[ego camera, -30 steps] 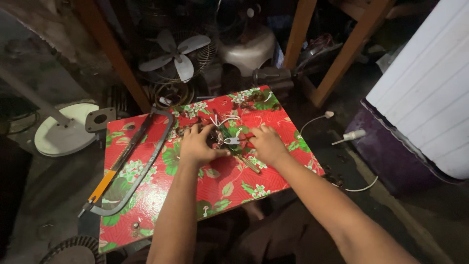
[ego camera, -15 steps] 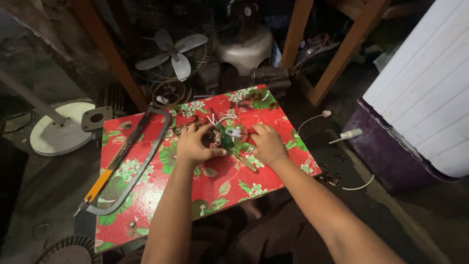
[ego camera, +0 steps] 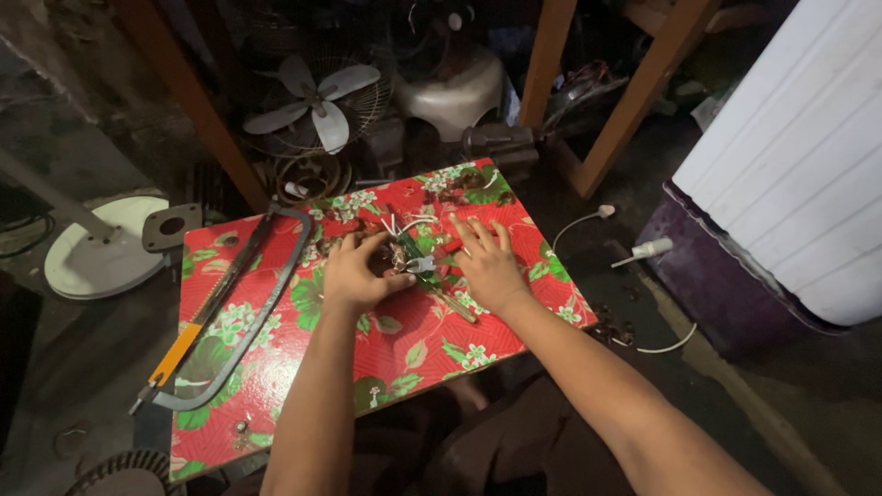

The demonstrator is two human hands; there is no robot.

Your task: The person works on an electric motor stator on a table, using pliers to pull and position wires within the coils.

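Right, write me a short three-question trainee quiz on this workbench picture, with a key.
1. True or false: the hacksaw lies to the left of both hands on the floral-covered table.
2. Multiple choice: what stands behind the table, beyond the hands? A) a fan with pale blades B) a bicycle wheel C) a bucket of paint
3. Fill in: the left hand and the right hand meet around a small part with white ____ sticking up from it.

Key: 1 true. 2 A, the fan. 3 wires, on the small part.
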